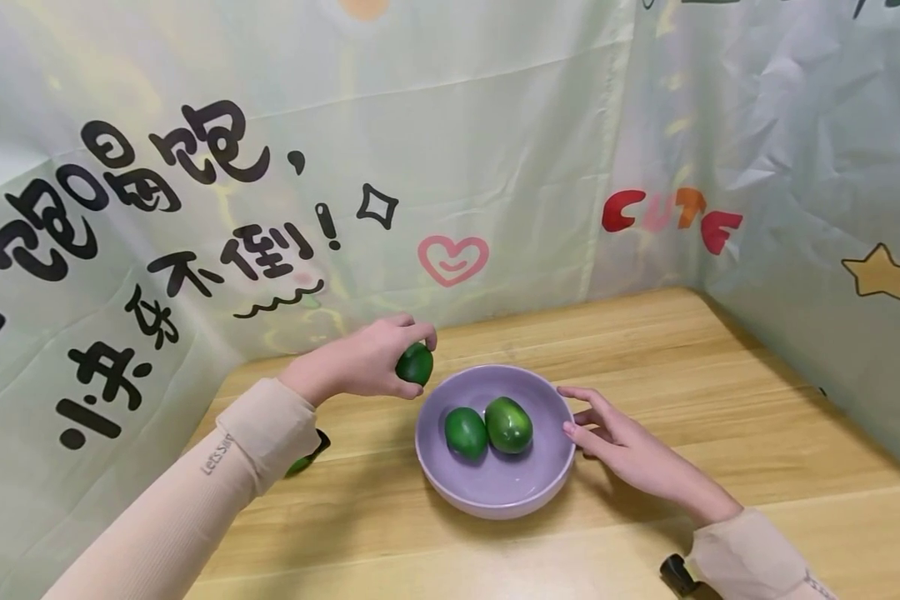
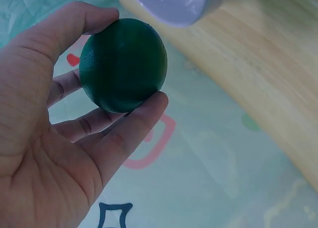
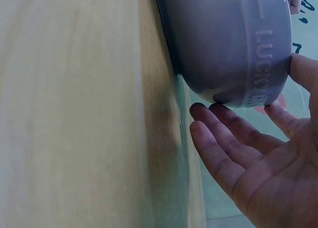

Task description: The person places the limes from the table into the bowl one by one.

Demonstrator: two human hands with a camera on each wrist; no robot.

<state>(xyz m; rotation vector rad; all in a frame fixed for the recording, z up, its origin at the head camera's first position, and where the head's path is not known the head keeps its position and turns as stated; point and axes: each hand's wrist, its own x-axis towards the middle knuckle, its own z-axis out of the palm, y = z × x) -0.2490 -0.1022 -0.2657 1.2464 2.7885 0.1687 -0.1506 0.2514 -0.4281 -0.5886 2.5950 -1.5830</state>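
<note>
Two bare hands meet around a lilac bowl (image 1: 495, 492) on a worktop (image 1: 645, 342) of pale wood grain, its streaks running across from left to right. Light-coloured printed cloth (image 1: 525, 150) hangs around the worktop on the left, far and right sides, creased most heavily on the right. On the left it carries bold black lettering (image 1: 217, 142) with a wavy line (image 1: 279, 300) beneath; a pink smiling heart (image 1: 453, 260) sits behind the bowl, a colourful "CUTE" (image 1: 671, 215) farther right, and a yellow star (image 1: 882, 273) on the right side.

The left hand (image 1: 371, 358) is curled, thumb and fingers closed around a dark green fruit (image 1: 415, 367), held off the worktop just beside the bowl's far left rim. The right hand (image 1: 630, 450) is loosely spread, its thumb and a finger touching the right side of the bowl without wrapping it. Raised letters run around the bowl's outside wall.

Inside the bowl, a green fruit on the left (image 1: 466, 432) lies near a slightly larger, glossier one (image 1: 508, 425) on the right. Both sleeves are beige. A black object (image 1: 677, 575) shows beside the right cuff; near the left cuff, something green (image 1: 297, 466) is mostly hidden.
</note>
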